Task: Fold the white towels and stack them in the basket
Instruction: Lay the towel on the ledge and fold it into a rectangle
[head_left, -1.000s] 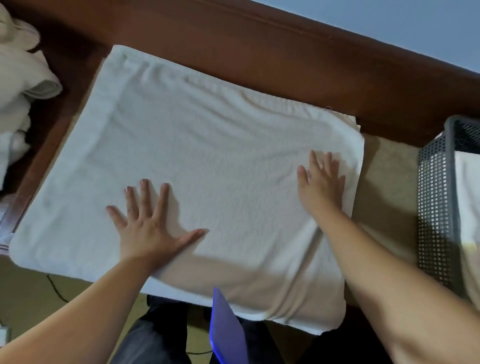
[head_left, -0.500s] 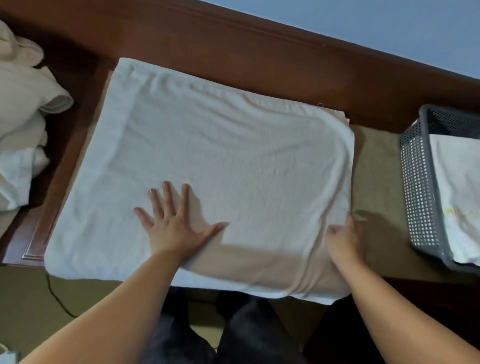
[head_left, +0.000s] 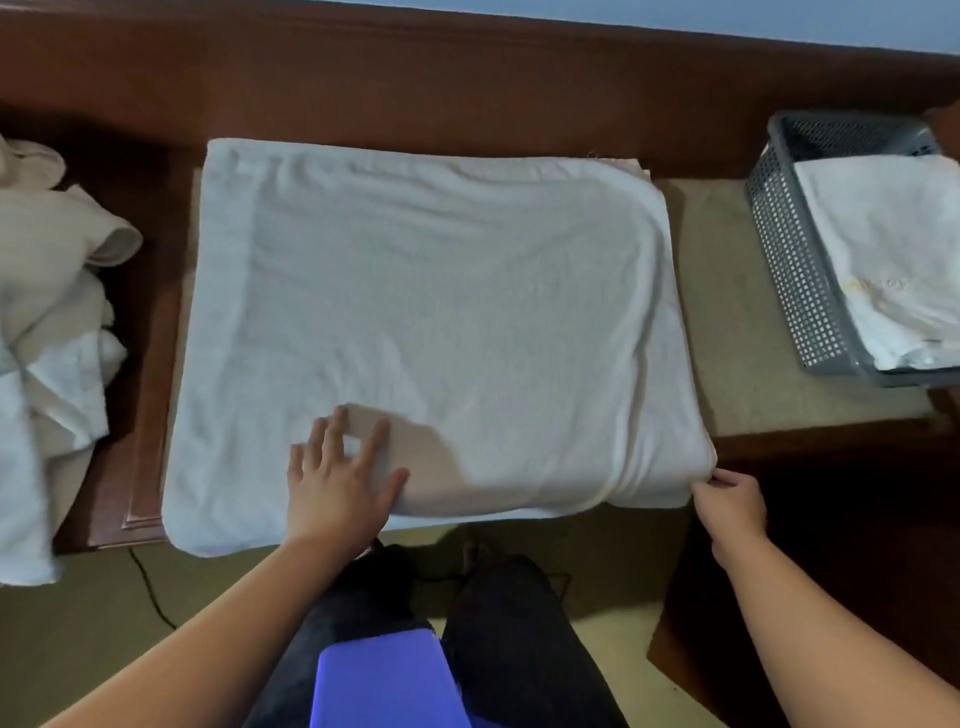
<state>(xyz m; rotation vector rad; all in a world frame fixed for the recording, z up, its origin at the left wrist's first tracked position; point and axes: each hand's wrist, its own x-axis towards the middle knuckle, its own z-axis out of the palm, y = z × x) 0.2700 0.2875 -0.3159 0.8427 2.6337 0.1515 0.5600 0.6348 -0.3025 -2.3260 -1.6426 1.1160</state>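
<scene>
Wooden desk (head_left: 467, 88); left hand (head_left: 337, 483) flat on towel (head_left: 441, 312), right hand (head_left: 732, 501) fingers pinching corner

I see dim, cool indoor light from above, the left hand (head_left: 337, 483) throwing a soft shadow rightward onto the towel (head_left: 431, 312). Edges bow with wide-angle distortion, and everything is slightly soft.

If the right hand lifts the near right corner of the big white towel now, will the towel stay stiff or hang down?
The big white terry towel would probably hang limp: its near edge already droops over the table edge. It looks doubled, so likely bulky. The left hand pressing flat should stop it sliding while the right hand pinches the corner.
</scene>
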